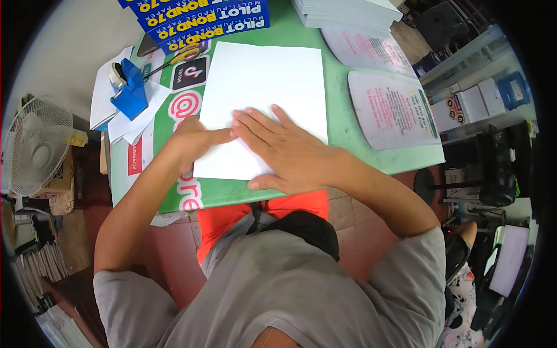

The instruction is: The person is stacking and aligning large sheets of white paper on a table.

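White paper (270, 82) lies on the green printed table cover (339, 156) in front of me; whether it is one sheet or a stack I cannot tell. My right hand (283, 148) rests flat across its lower part, palm down and fingers spread. The right thumb reaches the paper's near edge. My left hand (191, 141) is at the left edge, its thumb lying on the paper and touching the right fingertips. The other left fingers curl down beside that edge, mostly hidden, so their grip does not show.
Blue paper-ream boxes (209, 21) and a white paper stack (348, 13) stand at the back. A blue tape dispenser (130, 89) and yellow-handled scissors (185, 53) sit left. Printed fan-shaped boards (394, 111) lie right. An electric fan (39, 148) stands beyond the table's left side.
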The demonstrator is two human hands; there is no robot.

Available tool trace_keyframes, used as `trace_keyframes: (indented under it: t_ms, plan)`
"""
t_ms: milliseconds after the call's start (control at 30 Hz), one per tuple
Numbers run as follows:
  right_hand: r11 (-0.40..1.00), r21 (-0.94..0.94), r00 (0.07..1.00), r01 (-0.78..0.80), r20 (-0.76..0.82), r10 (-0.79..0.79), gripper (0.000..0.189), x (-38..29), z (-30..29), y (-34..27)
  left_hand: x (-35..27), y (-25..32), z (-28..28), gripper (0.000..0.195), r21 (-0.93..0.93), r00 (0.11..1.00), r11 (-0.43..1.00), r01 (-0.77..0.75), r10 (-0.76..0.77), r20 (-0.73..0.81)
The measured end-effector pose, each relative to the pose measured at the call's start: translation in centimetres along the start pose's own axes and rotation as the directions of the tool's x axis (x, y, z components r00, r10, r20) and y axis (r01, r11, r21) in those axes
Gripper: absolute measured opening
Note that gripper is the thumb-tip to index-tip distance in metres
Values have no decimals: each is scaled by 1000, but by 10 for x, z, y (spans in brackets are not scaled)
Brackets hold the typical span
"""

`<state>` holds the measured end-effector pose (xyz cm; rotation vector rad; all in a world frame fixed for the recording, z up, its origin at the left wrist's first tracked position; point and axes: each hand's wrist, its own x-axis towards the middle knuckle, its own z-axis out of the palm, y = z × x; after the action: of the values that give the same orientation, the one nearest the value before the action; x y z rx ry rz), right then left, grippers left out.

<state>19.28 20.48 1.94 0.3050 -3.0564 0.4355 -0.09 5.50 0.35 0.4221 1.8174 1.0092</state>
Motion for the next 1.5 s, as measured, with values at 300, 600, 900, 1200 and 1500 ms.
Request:
trace_keyframes:
  t_ms: [300, 600, 900, 1200, 1500]
  plan:
    - [922, -183, 939, -342, -96, 330, 81, 26, -19, 150, -12, 5, 5, 62, -62, 992, 990, -129, 129, -1]
    - [887, 318, 913, -335, -121, 389, 93, 41, -93, 149, -35, 1, 2, 57, -71, 949, 946, -316, 316, -13]
    - [450, 835, 939, -316, 208, 274, 40, -10, -102, 114, -59, 34, -45, 76, 334, 849, 781, -528, 469, 244]
    - [101, 867, 592, -488, 244, 768, 41, -65, -43, 110, -20, -16, -43, 76, -563, 895, 826, -33, 275, 351]
    - [64, 937, 773, -345, 244, 586, 47, -40, -97, 13, -59, 23, 26, 50, -260, 929, 892, -370, 363, -78]
